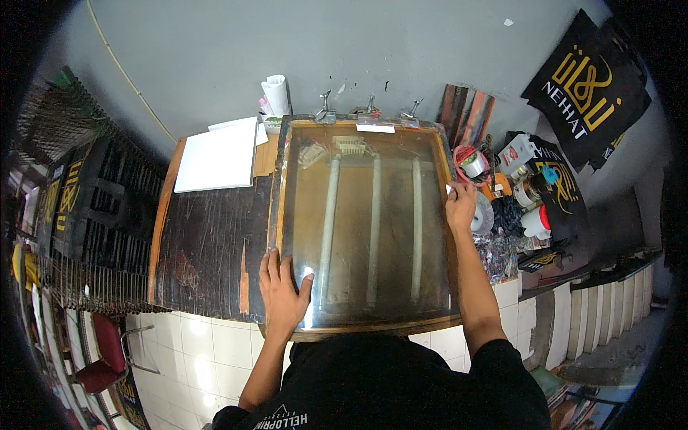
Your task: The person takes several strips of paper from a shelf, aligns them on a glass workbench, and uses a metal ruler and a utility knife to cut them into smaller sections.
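In front of me is a wooden light box [351,236] with a glass top and three unlit tubes beneath it. My left hand [282,288] lies on the near left part of its frame and glass, fingers stretched and thumb apart. At the right edge, my right hand [461,206] has its fingers pinched round a small white piece [450,189], perhaps tape or paper; the fingers hide most of it. Beside that hand is a roll of clear tape [483,215]. Metal clamps [325,107] line the far edge, near a white strip [375,128].
A stack of white sheets [217,156] lies on the dark wooden tabletop [208,244] at left. Bottles, a red-lidded white tub [535,222] and a red basket [471,163] crowd the right side. Black printed cloth [584,86] hangs beyond. A rack [93,215] and red chair [107,351] stand left.
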Tool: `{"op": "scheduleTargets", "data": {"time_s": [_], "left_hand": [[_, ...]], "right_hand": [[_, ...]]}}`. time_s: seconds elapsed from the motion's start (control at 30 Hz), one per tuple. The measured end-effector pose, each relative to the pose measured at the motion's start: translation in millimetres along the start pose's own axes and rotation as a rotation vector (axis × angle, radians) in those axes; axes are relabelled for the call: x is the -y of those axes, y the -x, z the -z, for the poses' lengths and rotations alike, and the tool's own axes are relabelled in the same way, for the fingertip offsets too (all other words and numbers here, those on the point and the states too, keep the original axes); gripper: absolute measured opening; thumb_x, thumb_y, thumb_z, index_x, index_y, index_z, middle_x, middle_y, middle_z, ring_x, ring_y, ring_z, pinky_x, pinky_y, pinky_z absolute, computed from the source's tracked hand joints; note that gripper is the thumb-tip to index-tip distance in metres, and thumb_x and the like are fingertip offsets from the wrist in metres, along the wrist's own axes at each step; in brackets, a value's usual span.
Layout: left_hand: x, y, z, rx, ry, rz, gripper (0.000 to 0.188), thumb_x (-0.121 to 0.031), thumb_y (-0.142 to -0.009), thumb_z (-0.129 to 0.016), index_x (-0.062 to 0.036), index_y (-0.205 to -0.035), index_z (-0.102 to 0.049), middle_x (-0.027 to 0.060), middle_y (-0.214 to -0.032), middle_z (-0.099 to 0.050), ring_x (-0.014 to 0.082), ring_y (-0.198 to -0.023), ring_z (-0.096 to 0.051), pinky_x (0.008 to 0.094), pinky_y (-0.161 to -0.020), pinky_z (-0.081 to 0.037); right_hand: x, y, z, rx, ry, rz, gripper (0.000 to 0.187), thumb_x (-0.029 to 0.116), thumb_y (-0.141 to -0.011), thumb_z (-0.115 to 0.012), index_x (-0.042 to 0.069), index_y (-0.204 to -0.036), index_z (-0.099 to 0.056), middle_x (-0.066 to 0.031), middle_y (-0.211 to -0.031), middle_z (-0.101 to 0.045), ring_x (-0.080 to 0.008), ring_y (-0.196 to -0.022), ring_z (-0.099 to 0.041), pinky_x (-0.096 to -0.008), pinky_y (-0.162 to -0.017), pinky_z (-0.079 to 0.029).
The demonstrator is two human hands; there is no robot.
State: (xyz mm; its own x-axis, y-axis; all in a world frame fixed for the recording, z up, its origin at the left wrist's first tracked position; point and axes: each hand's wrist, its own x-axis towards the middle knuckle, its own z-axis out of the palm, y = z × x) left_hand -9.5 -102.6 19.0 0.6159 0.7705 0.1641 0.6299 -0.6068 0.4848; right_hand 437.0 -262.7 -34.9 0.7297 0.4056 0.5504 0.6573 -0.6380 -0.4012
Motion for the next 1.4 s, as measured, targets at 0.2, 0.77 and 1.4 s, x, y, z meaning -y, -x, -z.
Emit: {"op": "scheduleTargets", "data": {"time_s": [0.2,0.77,1.4], "left_hand": [[-0.7,0.0,0.2,0.011,-0.017,-0.003,0.063,-0.03,-0.09,-0.071,0.0041,-0.138,-0.049,0.028,-0.153,-0.038,0.0452,-0.145,-0.029,0.0557,-0.118,-0.025],[-4.3,-1.1,-0.3,0.049,-0.048,-0.005,0.062,-0.033,-0.093,-0.067,0.0041,-0.139,-0.047,0.0291,-0.155,-0.034,0.0454,-0.147,-0.026,0.0567,-0.117,-0.025],[2.9,-2.6,-3.2,0.019,-0.03,-0.017,0.062,-0.032,-0.09,-0.07,0.0036,-0.136,-0.05,0.03,-0.154,-0.036,0.048,-0.145,-0.029,0.0589,-0.115,-0.026]], "right_hand": [[1.5,-3.6,1.4,0.038,0.04,0.021,0.018,0.008,-0.086,-0.063,0.009,-0.103,-0.071,-0.0171,-0.107,-0.061,-0.0409,-0.107,-0.055,-0.0487,-0.097,-0.044],[-15.5,-32.5,14.6,0.291,0.166,0.203,0.015,0.013,-0.094,-0.061,0.004,-0.106,-0.064,-0.0197,-0.11,-0.062,-0.0408,-0.105,-0.057,-0.0504,-0.094,-0.045],[125.0,-85.3,-65.9,0.459,0.154,0.08,0.043,0.038,-0.091,-0.068,0.007,-0.122,-0.07,-0.0161,-0.128,-0.061,-0.0375,-0.122,-0.054,-0.0529,-0.099,-0.047]]}}
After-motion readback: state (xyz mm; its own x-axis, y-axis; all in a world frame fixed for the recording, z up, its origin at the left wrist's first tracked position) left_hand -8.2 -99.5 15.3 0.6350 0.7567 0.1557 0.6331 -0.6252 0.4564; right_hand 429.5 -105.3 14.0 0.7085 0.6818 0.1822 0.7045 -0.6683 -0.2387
